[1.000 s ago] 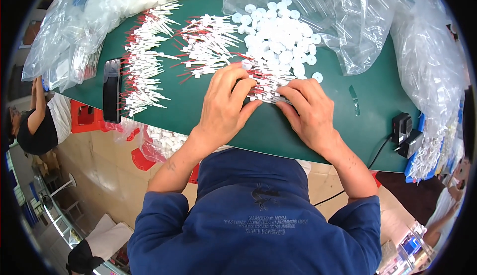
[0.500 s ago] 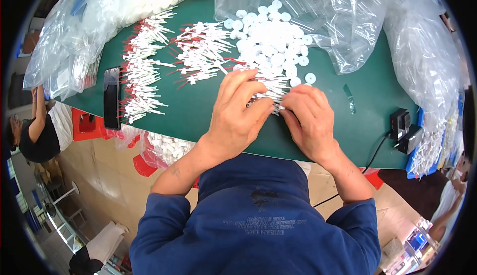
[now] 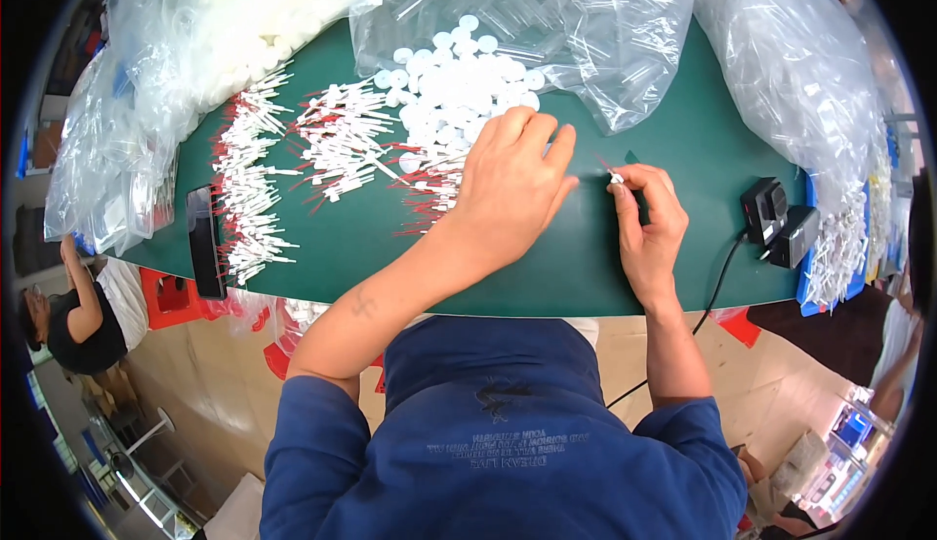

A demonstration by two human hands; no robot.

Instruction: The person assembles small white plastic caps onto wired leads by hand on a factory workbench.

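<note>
My left hand (image 3: 512,184) lies palm down on the green table (image 3: 683,130), its fingers spread over the edge of a heap of white round caps (image 3: 449,91) and some red-tipped white sticks (image 3: 429,184). I cannot tell whether it grips anything. My right hand (image 3: 649,213) is off to the right, pinching one small red-tipped stick (image 3: 611,173) between thumb and forefinger, just above the table. The two hands are apart.
Rows of red-tipped white sticks (image 3: 249,184) cover the table's left half, with a black phone (image 3: 203,242) at its near-left edge. Clear plastic bags (image 3: 625,22) of parts ring the far side. A black device with a cable (image 3: 776,218) sits right. Another person (image 3: 83,311) is lower left.
The hands, close together over the sticks before, have parted. My right hand has moved right with one stick, and my left hand has reached up toward the caps.
</note>
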